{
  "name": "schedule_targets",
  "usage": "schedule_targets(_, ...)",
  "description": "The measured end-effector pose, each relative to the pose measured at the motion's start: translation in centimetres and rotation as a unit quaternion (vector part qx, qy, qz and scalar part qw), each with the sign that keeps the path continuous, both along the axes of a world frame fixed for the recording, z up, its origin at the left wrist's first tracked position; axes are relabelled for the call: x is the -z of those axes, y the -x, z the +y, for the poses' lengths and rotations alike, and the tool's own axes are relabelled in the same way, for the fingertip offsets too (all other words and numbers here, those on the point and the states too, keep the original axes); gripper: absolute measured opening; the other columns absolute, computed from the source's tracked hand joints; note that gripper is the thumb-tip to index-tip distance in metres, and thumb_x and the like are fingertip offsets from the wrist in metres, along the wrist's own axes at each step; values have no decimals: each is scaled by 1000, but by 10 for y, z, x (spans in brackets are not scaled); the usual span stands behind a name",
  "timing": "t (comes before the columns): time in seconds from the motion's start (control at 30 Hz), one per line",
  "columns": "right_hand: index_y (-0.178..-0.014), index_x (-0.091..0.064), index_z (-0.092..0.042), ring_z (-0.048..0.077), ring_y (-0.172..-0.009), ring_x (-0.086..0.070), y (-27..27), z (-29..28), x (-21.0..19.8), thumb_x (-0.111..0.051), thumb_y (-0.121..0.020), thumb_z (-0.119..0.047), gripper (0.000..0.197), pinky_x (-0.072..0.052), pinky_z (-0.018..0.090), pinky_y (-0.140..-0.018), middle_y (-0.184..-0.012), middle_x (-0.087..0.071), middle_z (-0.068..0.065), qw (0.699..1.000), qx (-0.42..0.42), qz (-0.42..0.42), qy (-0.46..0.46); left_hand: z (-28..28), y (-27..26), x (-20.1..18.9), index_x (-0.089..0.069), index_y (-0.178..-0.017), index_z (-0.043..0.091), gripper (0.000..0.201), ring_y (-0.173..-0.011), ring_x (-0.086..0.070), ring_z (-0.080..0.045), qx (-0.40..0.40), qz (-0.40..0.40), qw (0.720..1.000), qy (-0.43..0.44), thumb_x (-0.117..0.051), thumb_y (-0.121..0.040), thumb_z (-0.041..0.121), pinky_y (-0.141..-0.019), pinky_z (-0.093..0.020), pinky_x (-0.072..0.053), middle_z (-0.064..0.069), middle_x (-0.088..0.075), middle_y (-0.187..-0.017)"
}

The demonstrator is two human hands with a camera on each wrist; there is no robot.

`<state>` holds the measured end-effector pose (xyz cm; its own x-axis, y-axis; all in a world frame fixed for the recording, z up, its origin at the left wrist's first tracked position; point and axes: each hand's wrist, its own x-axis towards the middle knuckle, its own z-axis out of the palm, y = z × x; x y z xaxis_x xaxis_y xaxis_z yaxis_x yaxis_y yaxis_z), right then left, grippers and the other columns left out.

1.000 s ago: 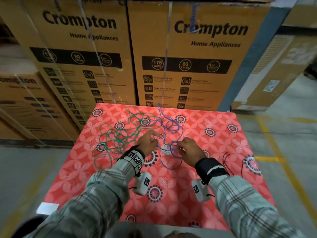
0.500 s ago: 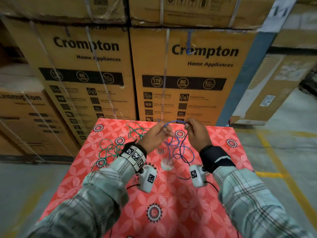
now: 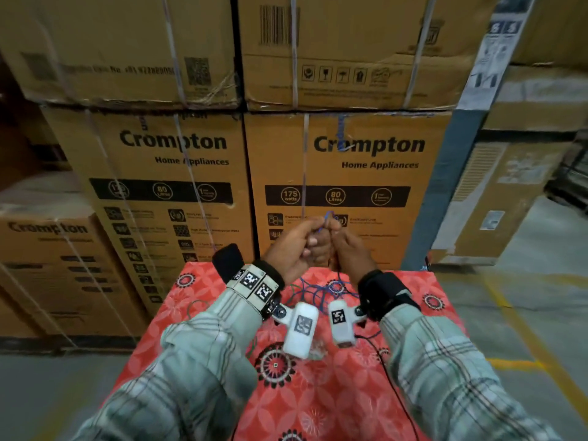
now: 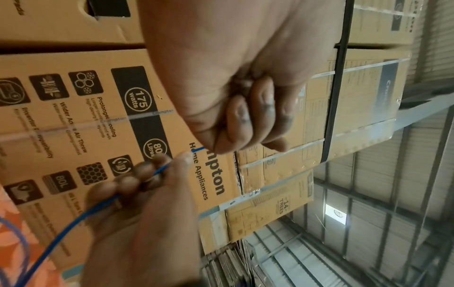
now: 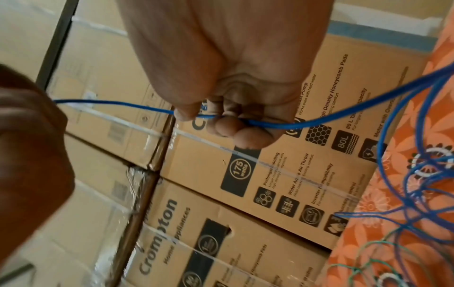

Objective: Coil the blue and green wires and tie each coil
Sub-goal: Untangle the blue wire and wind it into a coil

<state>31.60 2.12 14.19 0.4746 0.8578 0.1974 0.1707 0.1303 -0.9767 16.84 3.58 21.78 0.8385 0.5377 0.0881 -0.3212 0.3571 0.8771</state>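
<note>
Both my hands are raised close together above the far edge of the table. My left hand (image 3: 294, 246) pinches the end of the blue wire (image 3: 327, 218) in a fist. My right hand (image 3: 348, 246) grips the same wire just beside it. In the right wrist view the blue wire (image 5: 343, 108) runs through the curled fingers of the right hand (image 5: 236, 124) and drops to a loose tangle on the cloth. In the left wrist view the left hand (image 4: 221, 136) holds the wire tip. The green wire (image 5: 368, 250) lies loose on the cloth, mostly hidden behind my left arm in the head view.
The table wears a red floral cloth (image 3: 318, 402). Stacked Crompton cardboard boxes (image 3: 350, 154) stand right behind its far edge and to the left. Concrete floor with yellow lines (image 3: 525, 345) lies to the right. Thin black cables trail from the wrist cameras.
Both hands lifted off the cloth with the blue wire and came together in front of the boxes. The wire's loops rose partly off the table. The head view tilted up.
</note>
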Motion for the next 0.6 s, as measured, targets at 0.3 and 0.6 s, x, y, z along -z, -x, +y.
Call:
schedule_targets(0.3, -81, -37, -16, 12, -62, -41, 29, -11, 47, -44, -97, -12, 18, -34, 28, -60, -71, -42, 3, 998, -3, -69, -13, 42, 17, -10, -49, -129, -4, 35, -45, -40, 0, -142, -33, 989, 42, -35, -100, 11, -44, -14, -28, 2, -66, -77)
schedule_targets(0.6, -95, -59, -13, 23, -79, -53, 52, -24, 52, -44, -87, -17, 18, -39, 31, -65, -88, -62, 7, 949, -1, -313, -36, 46, 12, -17, -56, -105, 0, 29, -34, -27, -1, -109, -64, 992, 30, -32, -104, 18, -38, -17, -18, 9, -40, -48)
